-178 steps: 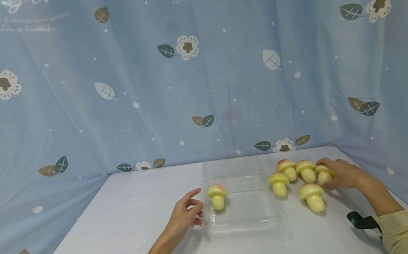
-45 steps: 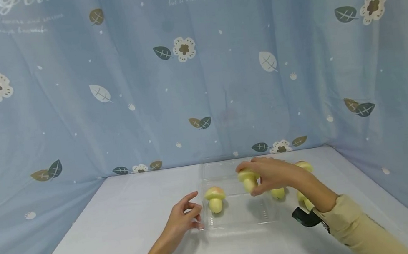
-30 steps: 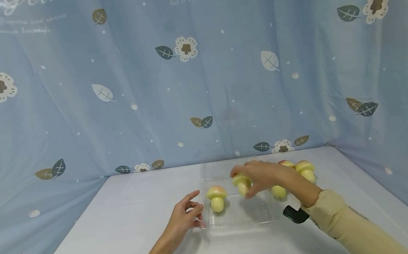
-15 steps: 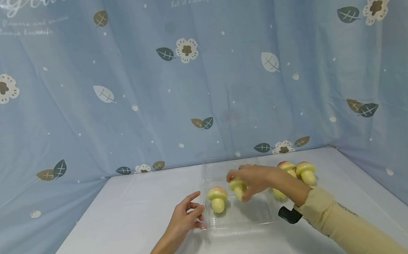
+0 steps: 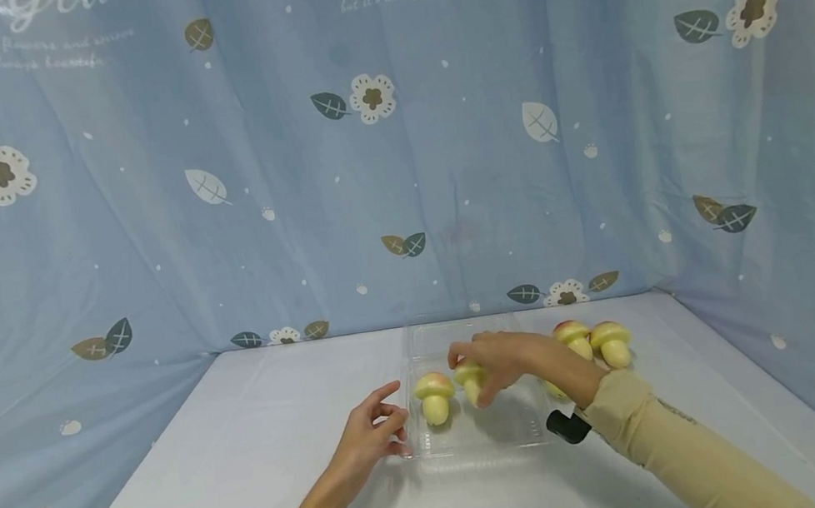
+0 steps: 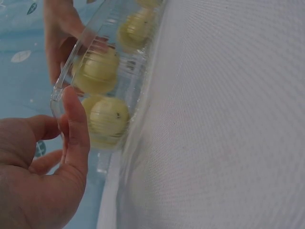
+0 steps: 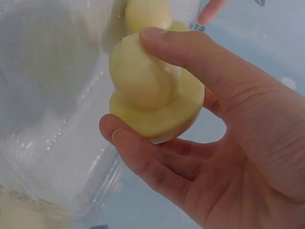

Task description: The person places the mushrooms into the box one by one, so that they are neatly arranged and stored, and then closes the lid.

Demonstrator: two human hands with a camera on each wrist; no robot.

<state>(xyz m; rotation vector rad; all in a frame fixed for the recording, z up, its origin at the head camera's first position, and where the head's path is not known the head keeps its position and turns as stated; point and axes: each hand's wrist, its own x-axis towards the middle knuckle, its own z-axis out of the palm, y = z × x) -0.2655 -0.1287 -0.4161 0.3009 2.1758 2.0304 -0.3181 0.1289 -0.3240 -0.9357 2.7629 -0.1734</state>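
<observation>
One clear box (image 5: 520, 413) on white tabletop (image 5: 283, 419), blue flowered curtain (image 5: 285, 243) behind.

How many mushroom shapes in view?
5: one mushroom in the clear box, a held mushroom in the right hand, three mushrooms right of the box. The forearm may hide others.

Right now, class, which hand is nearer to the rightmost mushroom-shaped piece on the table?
Right: the right hand is left of the rightmost piece, gripping another piece; the left hand is farther left, at the clear container's left edge.
</observation>
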